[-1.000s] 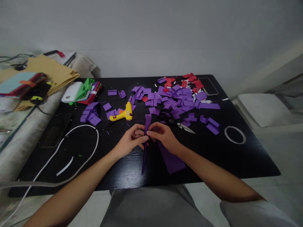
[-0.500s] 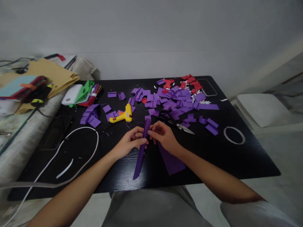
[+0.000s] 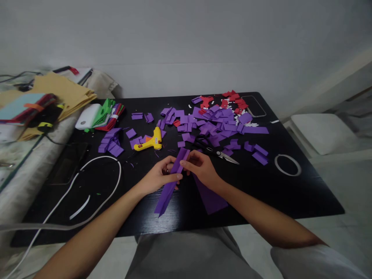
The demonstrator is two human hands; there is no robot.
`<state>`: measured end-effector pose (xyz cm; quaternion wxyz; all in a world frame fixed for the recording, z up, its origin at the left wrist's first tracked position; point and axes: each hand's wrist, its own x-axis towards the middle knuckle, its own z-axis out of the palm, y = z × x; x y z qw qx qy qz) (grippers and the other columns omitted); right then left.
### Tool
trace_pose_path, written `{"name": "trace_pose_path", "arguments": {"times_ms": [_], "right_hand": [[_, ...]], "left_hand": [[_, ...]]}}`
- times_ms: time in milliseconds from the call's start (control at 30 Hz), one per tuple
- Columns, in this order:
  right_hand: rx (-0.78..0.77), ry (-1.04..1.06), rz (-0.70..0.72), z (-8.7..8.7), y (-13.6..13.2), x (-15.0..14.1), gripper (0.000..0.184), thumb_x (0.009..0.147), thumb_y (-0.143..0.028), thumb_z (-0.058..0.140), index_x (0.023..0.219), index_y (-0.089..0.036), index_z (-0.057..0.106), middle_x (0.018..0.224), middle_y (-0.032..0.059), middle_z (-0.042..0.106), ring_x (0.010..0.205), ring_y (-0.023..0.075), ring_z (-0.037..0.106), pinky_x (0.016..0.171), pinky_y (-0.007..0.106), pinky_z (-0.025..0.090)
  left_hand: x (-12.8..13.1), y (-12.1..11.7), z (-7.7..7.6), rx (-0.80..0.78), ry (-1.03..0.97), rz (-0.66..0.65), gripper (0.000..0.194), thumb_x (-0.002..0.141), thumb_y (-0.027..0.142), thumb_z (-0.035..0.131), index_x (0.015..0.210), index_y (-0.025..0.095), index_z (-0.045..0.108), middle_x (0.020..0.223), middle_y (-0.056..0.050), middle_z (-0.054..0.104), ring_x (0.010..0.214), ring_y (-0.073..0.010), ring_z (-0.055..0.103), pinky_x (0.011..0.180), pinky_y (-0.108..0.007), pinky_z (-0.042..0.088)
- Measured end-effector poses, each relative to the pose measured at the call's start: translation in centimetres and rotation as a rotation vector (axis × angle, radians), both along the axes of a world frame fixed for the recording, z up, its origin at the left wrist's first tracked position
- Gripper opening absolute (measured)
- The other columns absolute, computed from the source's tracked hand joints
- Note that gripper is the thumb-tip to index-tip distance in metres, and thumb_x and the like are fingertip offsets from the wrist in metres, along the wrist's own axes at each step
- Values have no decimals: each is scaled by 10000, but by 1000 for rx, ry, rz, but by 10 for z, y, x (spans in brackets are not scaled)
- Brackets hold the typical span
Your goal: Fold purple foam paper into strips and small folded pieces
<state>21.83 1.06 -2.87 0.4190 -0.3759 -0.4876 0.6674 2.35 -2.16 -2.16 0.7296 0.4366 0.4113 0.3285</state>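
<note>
Purple paper strip (image 3: 167, 192) slants between the two hands over the black table (image 3: 252, 193), its long creases partly open. From the left, a white cable (image 3: 120, 172) loops on the tabletop; beyond it lie folded purple pieces (image 3: 112, 141), then a yellow glue gun (image 3: 157, 139), unheld. The left hand (image 3: 157, 177) pinches the strip about midway, thumb on top and fingers beneath. The right hand (image 3: 205, 170) grips its far end between thumb and curled fingertips. The step in hand looks like working or checking the lengthwise folds; the next move calls for lining up the long edges and pressing the creases evenly, without twisting the thin paper. A flat purple sheet (image 3: 212, 199) lies partly beneath the right hand. Just beyond that hand rest scissors (image 3: 223, 155), near a heap of purple pieces (image 3: 219, 124), with a pale ring (image 3: 290, 174) farther right.
</note>
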Motion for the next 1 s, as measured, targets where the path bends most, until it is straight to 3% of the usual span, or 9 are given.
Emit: {"name": "trace_pose_path", "arguments": {"times_ms": [200,367,567,767,1000], "right_hand": [[-15,49,-66,1,1,1,443,721,-440,906,901,-227,561,775,-35,683,632,125,636,556,252,538],[-62,59,-94,0,3,2,538,726,-421,902,1125,-243,590,728,-55,690,611,130,645,594,267,556],[-52,39,-76,1,5,4,344,733,-458,888,895,-207,717,774,-14,710,648,134,647,631,285,574],[-70,53,-51,2,6,5,314,748,-443,884,891,-204,739,757,-13,721,674,139,656,669,291,583],[-56,24,-21,5,2,3,296,742,-428,892,855,-195,748,748,-9,725,674,136,657,693,294,595]], "left_hand": [[1,-1,2,6,38,-9,404,794,320,855,1098,176,633,944,-2,681,696,-112,664,611,-270,640],[2,-1,5,9,87,-10,395,794,361,849,1086,162,671,797,24,637,632,-111,641,600,-270,625],[1,-1,4,16,137,-12,385,806,381,840,1068,157,668,753,33,628,562,-95,617,557,-237,586],[1,-1,4,26,133,4,376,795,379,855,1032,163,658,724,47,625,544,-94,616,544,-229,579],[3,-2,6,-8,57,31,440,857,527,780,1026,138,661,852,-47,740,724,-170,742,703,-315,650]]}}
